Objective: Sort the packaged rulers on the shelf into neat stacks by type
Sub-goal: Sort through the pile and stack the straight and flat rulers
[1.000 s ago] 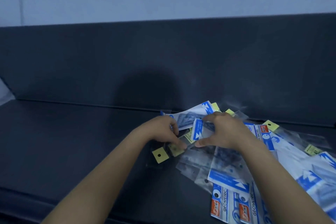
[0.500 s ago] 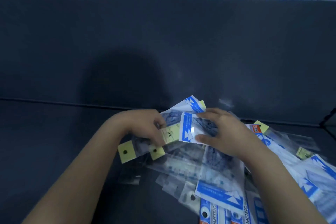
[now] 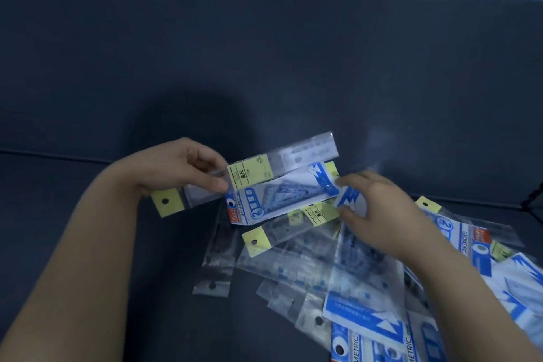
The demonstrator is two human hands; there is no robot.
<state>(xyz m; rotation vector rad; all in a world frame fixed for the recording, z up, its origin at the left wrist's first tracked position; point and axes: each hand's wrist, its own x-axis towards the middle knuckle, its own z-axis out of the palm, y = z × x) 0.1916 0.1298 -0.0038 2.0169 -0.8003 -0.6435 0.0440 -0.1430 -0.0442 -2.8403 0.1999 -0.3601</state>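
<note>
Dark shelf (image 3: pixel 88 244): your left hand (image 3: pixel 176 167) is pinching a ruler pack (image 3: pixel 249 175); right hand (image 3: pixel 379 211) is gripping a blue pack (image 3: pixel 282 197) — keep types apart.

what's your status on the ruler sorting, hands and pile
Left hand pinching yellow-tagged ruler pack, lifted. Right hand gripping blue geometric pack. Loose pile unsorted on shelf, nothing blocking.

Clear-sleeved ruler pkg (image 3: pixel 258 172) w/ yellow label and yellow hang tab is held off the shelf, tilted, tab end low-left. Just under it, touching, a blue-white "GEOMETRIC" set-square pkg (image 3: pixel 282 195) at about the same tilt. Remaining pkgs (image 3: pixel 346 276) lie in a loose overlapping heap lower right: clear yellow-tab sleeves mixed w/ blue-white ones.
</note>
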